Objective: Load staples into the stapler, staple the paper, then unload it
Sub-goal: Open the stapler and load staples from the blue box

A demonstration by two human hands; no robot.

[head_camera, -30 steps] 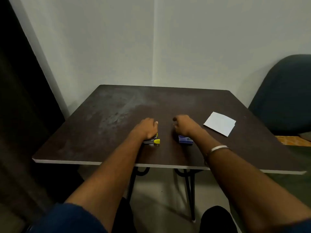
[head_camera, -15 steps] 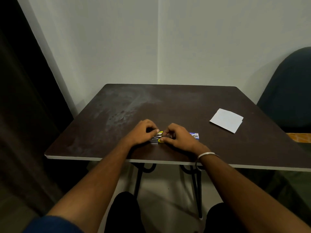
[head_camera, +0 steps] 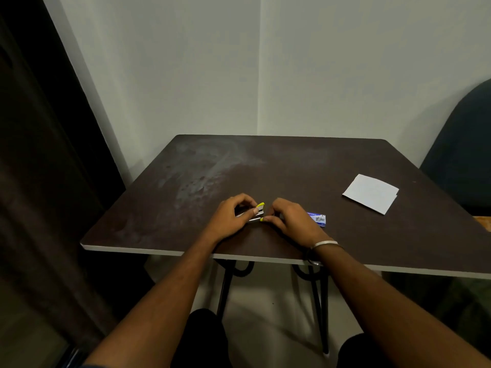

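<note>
A small silver stapler [head_camera: 257,213] with yellow tips lies near the front middle of the dark table [head_camera: 292,166]. My left hand [head_camera: 233,217] grips its body from the left, and the top arm looks lifted apart from the base. My right hand [head_camera: 288,221] pinches the stapler's front end with its fingertips. A blue staple box [head_camera: 317,219] lies just right of my right hand, partly hidden by it. A white sheet of paper [head_camera: 370,193] rests flat at the right side of the table.
The table stands in a corner against pale walls. A dark chair [head_camera: 462,155] sits beyond the right edge. A dark curtain [head_camera: 39,181] hangs at the left. My knees show below the table's front edge.
My right hand left the staple box and came to the stapler's front end. The stapler's yellow-tipped top has lifted away from its base. The view shifted slightly left.
</note>
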